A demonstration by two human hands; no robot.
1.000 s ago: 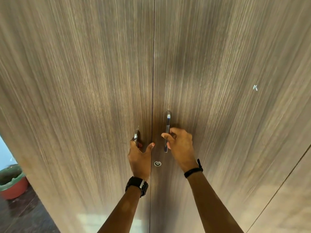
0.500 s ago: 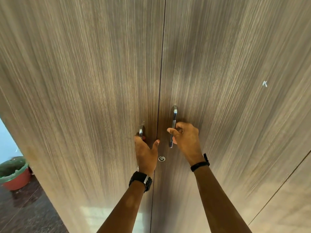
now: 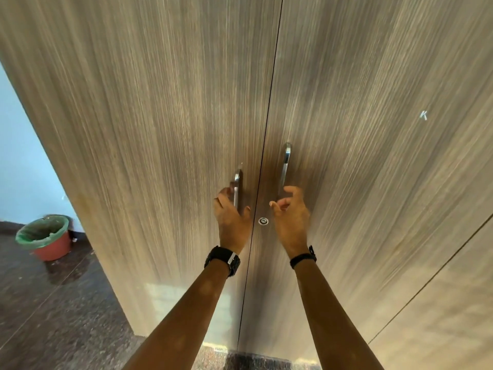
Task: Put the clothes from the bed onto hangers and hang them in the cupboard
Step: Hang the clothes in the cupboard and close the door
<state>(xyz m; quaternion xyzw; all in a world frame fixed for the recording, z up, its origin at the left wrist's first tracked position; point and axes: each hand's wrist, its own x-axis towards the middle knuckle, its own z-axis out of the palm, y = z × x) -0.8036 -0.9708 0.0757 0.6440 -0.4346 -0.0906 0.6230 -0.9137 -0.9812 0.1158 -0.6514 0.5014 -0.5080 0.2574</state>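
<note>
You're facing the shut cupboard (image 3: 346, 129): L hand (image 3: 231, 217) is curling its grip round the L door handle (image 3: 237, 190); R hand (image 3: 289, 212) is hovering w/ loose fingers at the R handle (image 3: 285, 166), holding nothing

Over at the far left a round terracotta-red plastic bin (image 3: 50, 243) lined with a green bag (image 3: 40, 232) stands on the dark speckled stone floor (image 3: 53, 316), close to the pale blue wall (image 3: 24, 161). Small pale scraps lie on the floor just right of the bin.
</note>
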